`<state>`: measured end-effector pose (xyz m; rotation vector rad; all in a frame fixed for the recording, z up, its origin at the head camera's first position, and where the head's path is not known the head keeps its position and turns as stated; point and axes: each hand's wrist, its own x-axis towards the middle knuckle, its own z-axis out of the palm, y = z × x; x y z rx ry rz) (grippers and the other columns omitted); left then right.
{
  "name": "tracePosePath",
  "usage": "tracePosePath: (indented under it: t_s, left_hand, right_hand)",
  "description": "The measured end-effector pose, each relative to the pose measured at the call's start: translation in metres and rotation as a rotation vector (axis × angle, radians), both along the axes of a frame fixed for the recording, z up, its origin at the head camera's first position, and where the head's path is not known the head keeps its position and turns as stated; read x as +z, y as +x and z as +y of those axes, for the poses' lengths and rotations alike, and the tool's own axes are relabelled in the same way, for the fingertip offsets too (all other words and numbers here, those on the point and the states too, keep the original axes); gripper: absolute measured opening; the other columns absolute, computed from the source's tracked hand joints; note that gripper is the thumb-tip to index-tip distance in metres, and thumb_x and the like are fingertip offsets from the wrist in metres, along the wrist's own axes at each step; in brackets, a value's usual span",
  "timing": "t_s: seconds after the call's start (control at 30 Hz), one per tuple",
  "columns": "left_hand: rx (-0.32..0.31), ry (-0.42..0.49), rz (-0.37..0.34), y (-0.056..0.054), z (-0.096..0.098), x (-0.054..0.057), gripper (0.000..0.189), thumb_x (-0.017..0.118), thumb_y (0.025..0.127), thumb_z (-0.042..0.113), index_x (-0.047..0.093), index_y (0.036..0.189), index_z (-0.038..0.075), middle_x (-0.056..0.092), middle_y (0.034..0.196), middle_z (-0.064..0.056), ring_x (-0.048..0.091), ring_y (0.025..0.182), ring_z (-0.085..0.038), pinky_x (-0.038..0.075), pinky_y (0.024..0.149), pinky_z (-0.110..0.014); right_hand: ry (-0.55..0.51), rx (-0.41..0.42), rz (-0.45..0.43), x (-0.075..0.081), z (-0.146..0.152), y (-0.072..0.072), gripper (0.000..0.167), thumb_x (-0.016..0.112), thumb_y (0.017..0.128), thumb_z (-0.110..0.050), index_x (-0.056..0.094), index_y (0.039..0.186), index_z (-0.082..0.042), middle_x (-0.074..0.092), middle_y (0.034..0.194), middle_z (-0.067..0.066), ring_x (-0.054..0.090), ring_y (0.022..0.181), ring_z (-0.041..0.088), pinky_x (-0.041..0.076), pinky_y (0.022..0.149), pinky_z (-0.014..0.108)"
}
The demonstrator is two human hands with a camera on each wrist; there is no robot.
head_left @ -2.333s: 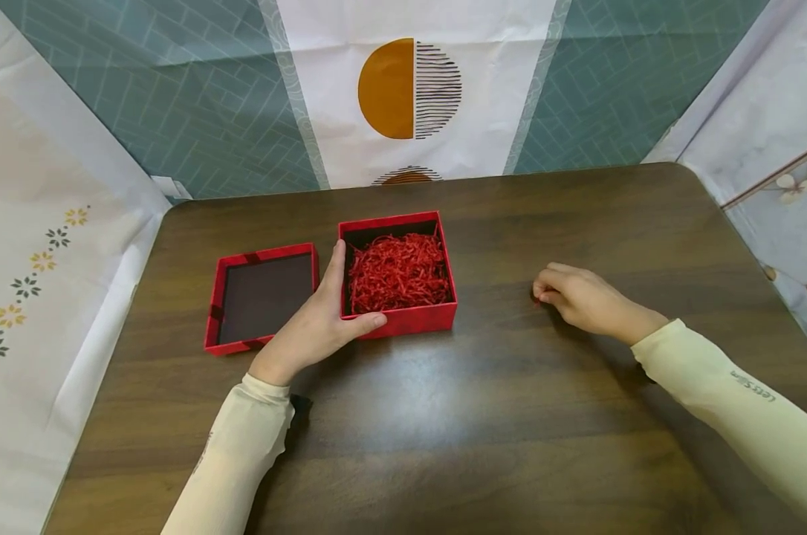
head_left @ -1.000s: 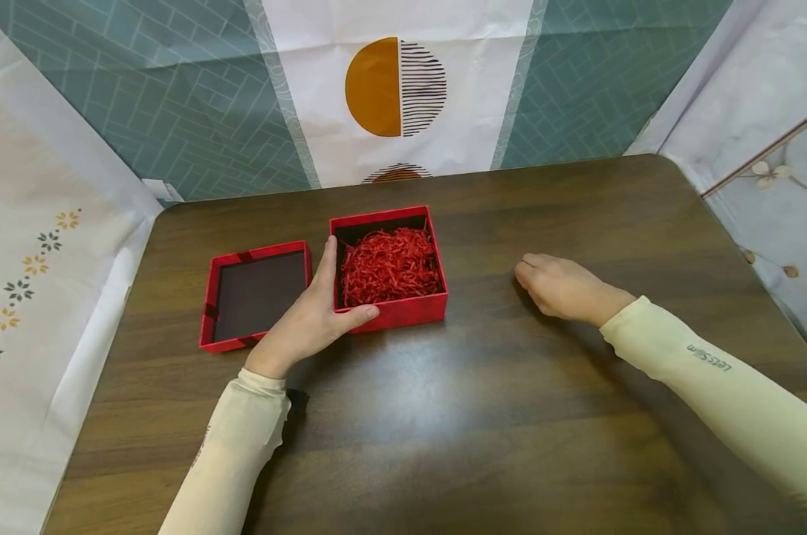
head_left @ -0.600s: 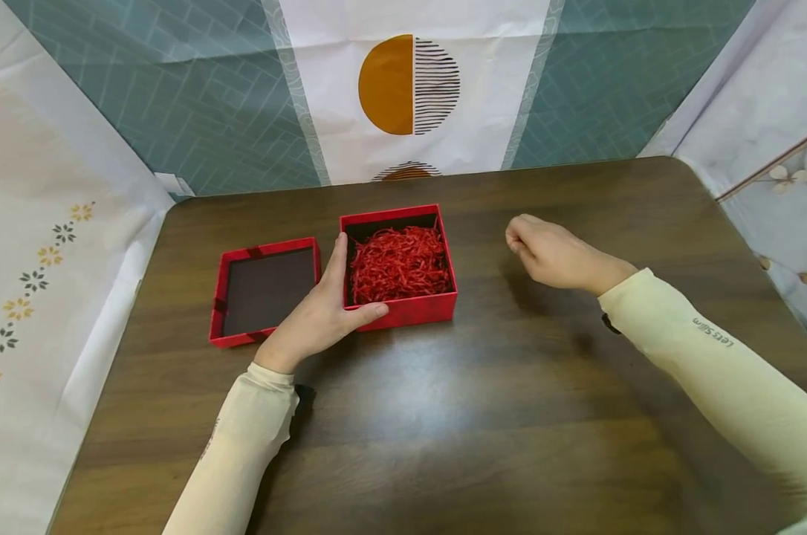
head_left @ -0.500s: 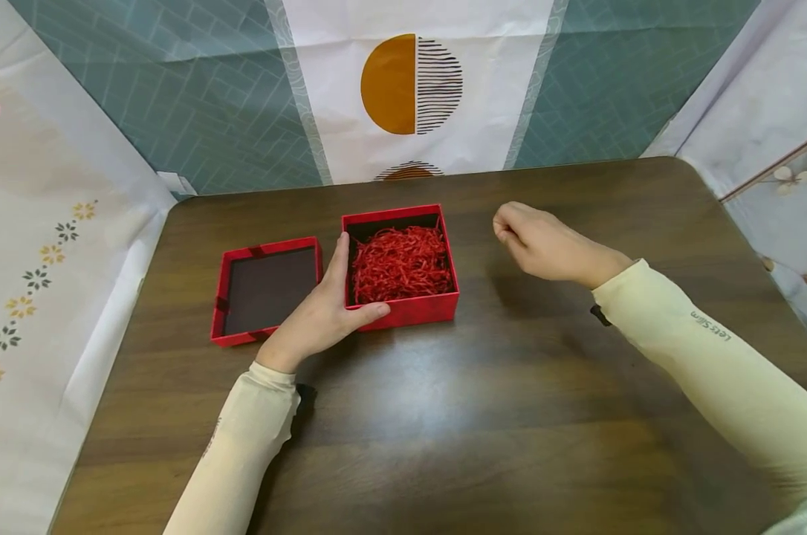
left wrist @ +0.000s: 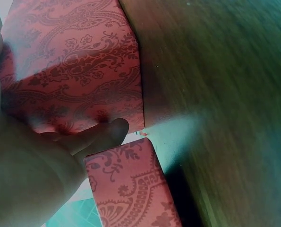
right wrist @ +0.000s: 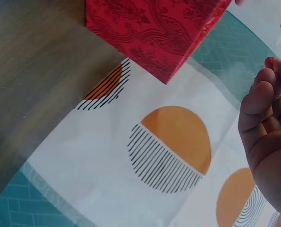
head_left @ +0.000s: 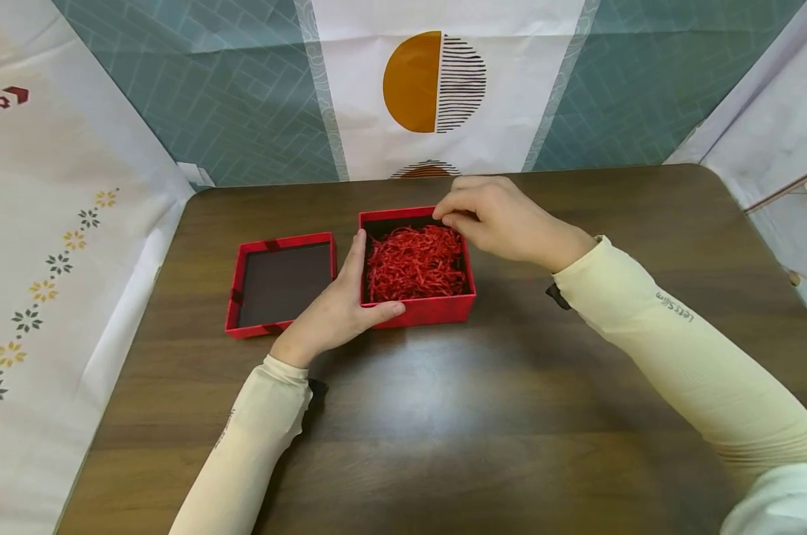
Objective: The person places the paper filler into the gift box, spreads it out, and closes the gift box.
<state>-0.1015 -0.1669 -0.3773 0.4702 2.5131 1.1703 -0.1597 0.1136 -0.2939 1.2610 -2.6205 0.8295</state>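
Note:
A red square box [head_left: 437,310] filled with red shredded paper [head_left: 417,264] stands near the middle of the table. My left hand [head_left: 330,312] rests against its front left corner, fingers straight along the left side and thumb across the front. In the left wrist view the thumb touches the patterned red wall of the box [left wrist: 79,61]. My right hand [head_left: 493,215] is over the box's back right corner, thumb and forefinger together. In the right wrist view a small red paper shred [right wrist: 270,61] shows pinched at the fingertips of the right hand [right wrist: 270,127].
A red box lid [head_left: 279,327] with a dark inside lies upturned left of the box, close to the left hand. The wooden table [head_left: 443,461] ends at a hanging patterned cloth [head_left: 243,111] behind the box.
My right hand rises from the table on the right and travels left to the box, with a red shred at its fingertips. The left hand and the box stay put. The head view shifts slightly.

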Motion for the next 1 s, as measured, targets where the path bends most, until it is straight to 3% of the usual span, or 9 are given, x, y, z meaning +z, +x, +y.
tracePosePath:
  t_s: [0.17, 0.3, 0.4, 0.5, 0.57, 0.8, 1.0]
  left_hand:
    - [-0.005, -0.003, 0.006, -0.001, 0.002, 0.0, 0.121, 0.068, 0.085, 0.069, -0.018, 0.16, 0.03, -0.012, 0.165, 0.01, 0.016, 0.15, -0.026, 0.028, 0.115, -0.05]
    - [-0.004, -0.001, -0.005, 0.0, 0.002, 0.001, 0.12, 0.068, 0.085, 0.068, -0.019, 0.159, 0.032, -0.013, 0.165, 0.011, 0.012, 0.151, -0.025, 0.026, 0.115, -0.051]
    - [-0.005, -0.001, -0.012, 0.001, 0.002, 0.002, 0.12, 0.069, 0.086, 0.066, -0.02, 0.159, 0.033, -0.014, 0.165, 0.012, 0.009, 0.151, -0.025, 0.025, 0.116, -0.052]
    - [-0.003, -0.003, -0.016, 0.002, 0.001, 0.003, 0.12, 0.069, 0.086, 0.066, -0.02, 0.159, 0.033, -0.015, 0.165, 0.012, 0.008, 0.152, -0.024, 0.025, 0.116, -0.052]
    - [-0.002, -0.006, -0.016, 0.002, 0.001, 0.003, 0.12, 0.069, 0.085, 0.067, -0.02, 0.159, 0.032, -0.015, 0.165, 0.013, 0.008, 0.152, -0.024, 0.025, 0.116, -0.052]
    - [0.002, -0.018, -0.02, 0.002, 0.002, 0.004, 0.121, 0.068, 0.085, 0.068, -0.02, 0.159, 0.031, -0.014, 0.165, 0.012, 0.008, 0.152, -0.025, 0.025, 0.115, -0.053]
    - [0.002, -0.015, -0.02, 0.002, 0.003, 0.003, 0.12, 0.068, 0.086, 0.067, -0.021, 0.158, 0.033, -0.014, 0.165, 0.013, 0.007, 0.152, -0.024, 0.026, 0.115, -0.053]
  right_hand:
    - [0.006, -0.081, -0.052, 0.004, 0.001, 0.002, 0.003, 0.073, 0.094, -0.009, 0.07, 0.095, -0.01, 0.064, 0.085, 0.001, 0.052, 0.074, 0.016, 0.043, 0.067, 0.034]
    - [-0.003, -0.141, -0.073, 0.003, 0.011, 0.004, 0.019, 0.075, 0.094, -0.018, 0.061, 0.083, -0.013, 0.054, 0.072, -0.002, 0.046, 0.064, 0.016, 0.038, 0.061, 0.032]
    - [-0.01, -0.136, -0.064, -0.002, 0.026, 0.006, 0.002, 0.069, 0.098, -0.011, 0.069, 0.099, -0.009, 0.057, 0.074, -0.002, 0.048, 0.064, 0.014, 0.038, 0.061, 0.031]
    - [0.023, -0.164, -0.117, -0.01, 0.046, 0.009, 0.031, 0.06, 0.099, 0.001, 0.067, 0.128, -0.007, 0.065, 0.084, 0.0, 0.053, 0.069, 0.015, 0.041, 0.065, 0.033]
    - [0.072, -0.21, -0.166, -0.019, 0.06, 0.012, 0.038, 0.059, 0.097, 0.004, 0.064, 0.133, -0.007, 0.069, 0.09, 0.002, 0.058, 0.074, 0.017, 0.045, 0.068, 0.036]
    - [0.252, -0.297, -0.283, -0.067, 0.1, 0.026, 0.01, 0.07, 0.092, 0.004, 0.072, 0.1, -0.002, 0.067, 0.092, 0.007, 0.063, 0.083, 0.025, 0.053, 0.074, 0.045]
    - [0.273, -0.298, -0.314, -0.098, 0.111, 0.035, 0.01, 0.072, 0.09, 0.003, 0.071, 0.1, 0.001, 0.066, 0.093, 0.009, 0.064, 0.084, 0.028, 0.053, 0.075, 0.047]
